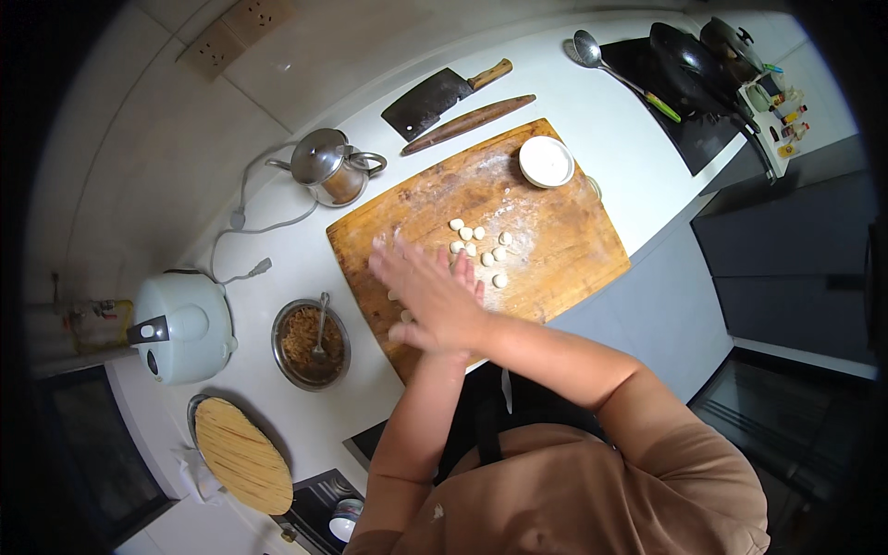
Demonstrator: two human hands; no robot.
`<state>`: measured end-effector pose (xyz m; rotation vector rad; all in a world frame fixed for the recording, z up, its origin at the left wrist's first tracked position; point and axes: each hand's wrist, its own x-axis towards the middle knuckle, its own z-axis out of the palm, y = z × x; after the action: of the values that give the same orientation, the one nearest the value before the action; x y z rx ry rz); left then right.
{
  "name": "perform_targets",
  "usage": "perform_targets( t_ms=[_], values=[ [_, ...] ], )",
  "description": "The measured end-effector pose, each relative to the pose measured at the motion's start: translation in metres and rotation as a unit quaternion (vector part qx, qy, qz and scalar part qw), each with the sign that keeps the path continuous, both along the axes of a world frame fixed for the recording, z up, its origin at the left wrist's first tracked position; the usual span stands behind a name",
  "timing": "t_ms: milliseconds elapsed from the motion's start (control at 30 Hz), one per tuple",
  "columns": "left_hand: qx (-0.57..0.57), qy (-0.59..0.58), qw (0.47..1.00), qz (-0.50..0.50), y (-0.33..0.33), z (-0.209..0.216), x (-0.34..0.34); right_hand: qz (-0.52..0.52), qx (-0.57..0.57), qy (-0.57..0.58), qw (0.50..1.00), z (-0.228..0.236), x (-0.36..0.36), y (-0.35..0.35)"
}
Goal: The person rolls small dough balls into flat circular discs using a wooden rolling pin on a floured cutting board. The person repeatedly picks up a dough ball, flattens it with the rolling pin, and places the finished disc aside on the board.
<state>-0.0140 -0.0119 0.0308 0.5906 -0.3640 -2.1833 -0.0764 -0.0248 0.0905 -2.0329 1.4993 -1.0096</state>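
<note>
My right hand lies across the top of my left hand, palm to palm, above a floured wooden board. The right fingers are stretched out and blurred by motion. Of the left hand only some straight fingertips show past the right one. Whether anything lies between the palms is hidden. Several small round dough pieces sit on the board just beyond the hands, and a few more show at their left. At the board's far right corner stands a white bowl with white powder in it.
Behind the board lie a cleaver and a tapered rolling pin. Left are a metal kettle, a rice cooker, a filling bowl with a spoon, and a round straw-coloured tray. A ladle and wok are far right.
</note>
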Motion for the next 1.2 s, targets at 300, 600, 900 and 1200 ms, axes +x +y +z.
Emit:
perform_targets(
  t_ms=[300, 600, 900, 1200],
  values=[
    [0.133, 0.071, 0.988, 0.013, -0.025, 0.004, 0.012, -0.256, -0.024, -0.027, 0.966, -0.060, -0.131, 0.002],
    [0.072, -0.119, 0.983, 0.123, -0.051, 0.005, 0.011, -0.210, 0.115, -0.010, 0.971, -0.105, -0.148, 0.028],
    [0.098, 0.081, 0.990, -0.064, -0.017, -0.046, -0.008, -0.083, 0.092, -0.066, 0.990, -0.022, -0.086, 0.036],
    [0.051, 0.271, 0.959, -0.064, -0.002, -0.006, -0.032, -0.006, 0.016, 0.070, 0.997, -0.011, -0.050, 0.028]
  ],
)
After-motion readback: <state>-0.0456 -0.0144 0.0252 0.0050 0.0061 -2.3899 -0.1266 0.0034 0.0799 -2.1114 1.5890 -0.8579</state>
